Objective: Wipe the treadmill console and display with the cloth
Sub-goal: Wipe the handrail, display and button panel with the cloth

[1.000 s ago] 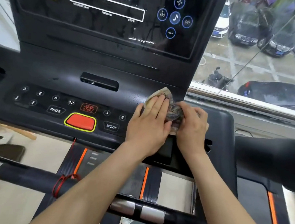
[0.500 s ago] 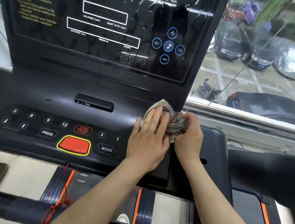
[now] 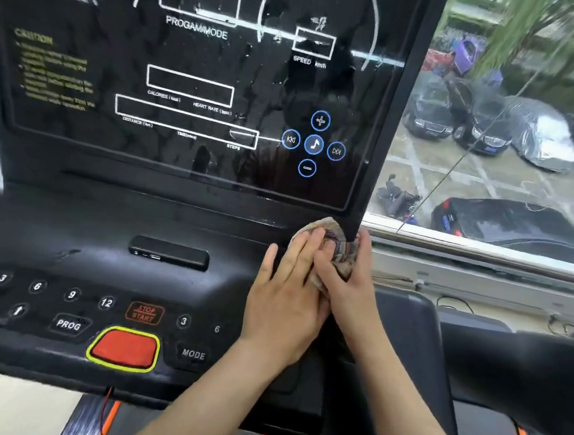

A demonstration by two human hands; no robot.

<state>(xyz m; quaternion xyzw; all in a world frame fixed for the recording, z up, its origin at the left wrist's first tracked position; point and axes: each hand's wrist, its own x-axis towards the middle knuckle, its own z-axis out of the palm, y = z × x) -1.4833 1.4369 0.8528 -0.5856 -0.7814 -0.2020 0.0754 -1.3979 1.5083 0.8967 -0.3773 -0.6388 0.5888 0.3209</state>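
Nudged rearward across the console [image 3: 70,245], the cloth [image 3: 322,225] now sits at the lower right corner of the display [image 3: 193,83], the left hand [image 3: 282,306] pressing it with straight fingers, the right hand [image 3: 349,284] gripping it with curled fingers, so the streaked display likely comes next.

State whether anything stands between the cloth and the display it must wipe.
Nothing visible does. The cloth, pressed by the left hand and gripped by the right hand, sits at the lower right corner of the display.
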